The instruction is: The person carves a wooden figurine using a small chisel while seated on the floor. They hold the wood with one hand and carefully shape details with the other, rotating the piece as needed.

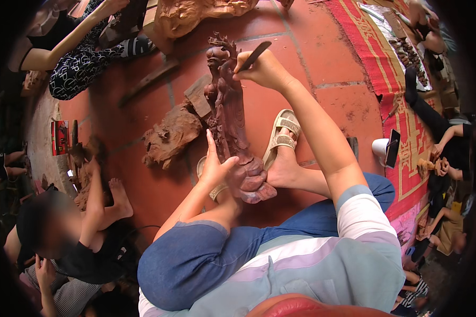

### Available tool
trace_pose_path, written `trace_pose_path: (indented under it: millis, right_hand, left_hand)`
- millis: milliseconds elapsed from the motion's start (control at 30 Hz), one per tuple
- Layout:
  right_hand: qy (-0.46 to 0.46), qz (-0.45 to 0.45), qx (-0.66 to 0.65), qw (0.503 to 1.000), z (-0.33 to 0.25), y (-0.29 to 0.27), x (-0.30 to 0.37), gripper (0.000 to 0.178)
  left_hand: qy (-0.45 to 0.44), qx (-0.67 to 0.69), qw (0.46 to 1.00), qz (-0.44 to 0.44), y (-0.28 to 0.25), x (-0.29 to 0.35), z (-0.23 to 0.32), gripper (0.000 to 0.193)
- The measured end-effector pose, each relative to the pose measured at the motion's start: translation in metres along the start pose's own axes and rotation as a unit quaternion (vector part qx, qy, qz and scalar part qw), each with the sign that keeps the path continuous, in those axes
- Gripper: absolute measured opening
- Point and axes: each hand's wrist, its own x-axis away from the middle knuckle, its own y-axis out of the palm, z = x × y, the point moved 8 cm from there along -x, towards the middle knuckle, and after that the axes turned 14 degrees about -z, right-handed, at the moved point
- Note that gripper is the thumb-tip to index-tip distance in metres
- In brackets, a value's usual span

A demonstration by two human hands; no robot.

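Note:
A tall, dark reddish carved wooden statue (pixel 228 113) lies tilted on the red tile floor, its base wedged between my two sandalled feet. My left hand (pixel 214 164) rests flat against the statue's lower side, fingers apart, steadying it. At the statue's upper part, near its head, my right hand (pixel 262 68) grips a dark carving tool (pixel 254 55) with the tip at the wood. My knees in blue shorts frame the statue's base.
A rough carved wood block (pixel 170 134) lies left of the statue, another large carving (pixel 195 16) at the top. A person sits at lower left, another at upper left. A red patterned mat (pixel 378 63) with tools and seated people runs along the right.

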Motion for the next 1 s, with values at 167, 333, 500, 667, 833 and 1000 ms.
trace_pose_path:
  millis: [167, 333, 500, 667, 833, 1000]
  right_hand:
    - [0.006, 0.033, -0.011, 0.999, 0.006, -0.007, -0.001, 0.018]
    - [0.007, 0.044, 0.048, 0.998, -0.003, -0.002, -0.003, 0.02]
    - [0.024, 0.08, -0.043, 0.996, 0.016, -0.005, 0.005, 0.019]
    - [0.0, 0.112, -0.008, 0.994, 0.007, -0.005, 0.0, 0.018]
    - [0.003, 0.1, -0.091, 0.991, 0.029, 0.0, 0.008, 0.02]
    - [-0.024, 0.143, -0.004, 0.989, 0.007, -0.009, -0.001, 0.018]
  left_hand:
    - [-0.018, 0.074, 0.997, -0.032, 0.004, -0.001, 0.008, 0.117]
    - [-0.01, 0.104, 0.994, -0.033, 0.002, 0.001, 0.01, 0.118]
    - [-0.002, 0.095, 0.995, -0.032, 0.003, -0.001, 0.012, 0.118]
    - [0.005, 0.108, 0.994, -0.028, 0.003, -0.003, 0.003, 0.119]
    - [0.008, 0.087, 0.996, -0.028, 0.003, -0.003, 0.011, 0.119]
    - [0.013, 0.091, 0.995, -0.025, 0.002, -0.001, 0.011, 0.119]
